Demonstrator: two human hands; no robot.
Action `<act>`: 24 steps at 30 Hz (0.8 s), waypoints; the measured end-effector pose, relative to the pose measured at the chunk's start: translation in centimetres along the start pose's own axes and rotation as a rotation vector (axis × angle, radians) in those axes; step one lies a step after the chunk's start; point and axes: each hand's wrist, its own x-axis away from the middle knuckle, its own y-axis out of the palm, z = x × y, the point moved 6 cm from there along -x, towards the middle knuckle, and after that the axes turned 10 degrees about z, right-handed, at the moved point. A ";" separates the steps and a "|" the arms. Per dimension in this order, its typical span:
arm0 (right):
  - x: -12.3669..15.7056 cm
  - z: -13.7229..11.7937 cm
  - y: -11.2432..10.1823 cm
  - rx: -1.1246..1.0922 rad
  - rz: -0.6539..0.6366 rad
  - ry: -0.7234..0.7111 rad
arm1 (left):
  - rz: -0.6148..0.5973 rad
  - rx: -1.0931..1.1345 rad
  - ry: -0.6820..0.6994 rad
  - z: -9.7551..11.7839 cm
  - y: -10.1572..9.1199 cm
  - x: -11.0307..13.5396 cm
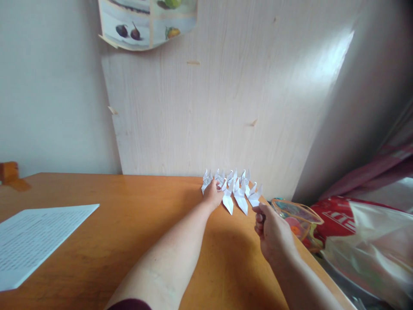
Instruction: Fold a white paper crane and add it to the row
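Several white folded-paper cranes (240, 200) stand in two rows at the back right of the wooden table (145, 215), their points upward. My left hand (213, 196) reaches to the left end of the front row, fingers closed on a paper crane (223, 185) that it partly hides. At the right end of that row, my right hand (274, 230) has thumb and forefinger pinched at the lower tip of another paper crane (254, 196). Its other fingers are curled in. Printed marks show on some cranes of the back row.
A stack of printed paper (41, 237) lies at the table's left. A pale wood-grain board (193, 116) rises behind the table, with a fruit picture (145, 26) on it. Past the right edge are a red bag (335, 219) and a translucent plastic bag (380, 241).
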 end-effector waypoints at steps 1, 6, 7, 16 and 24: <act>0.1 0.1 0.1 0.012 -0.010 0.000 | 0.010 0.005 -0.001 0.1 -0.1 0.0; 1.2 0.5 0.9 0.132 -0.097 -0.038 | 0.090 0.012 -0.010 0.5 -1.2 -0.2; 1.5 0.6 1.1 0.179 -0.128 -0.066 | 0.111 0.011 -0.012 0.6 -1.5 -0.3; 3.8 2.5 3.2 0.752 -0.431 -0.417 | 0.320 -0.018 -0.060 0.4 -5.8 -1.6; 4.4 3.3 3.7 0.993 -0.517 -0.565 | 0.370 -0.039 -0.116 -0.9 -6.8 -2.0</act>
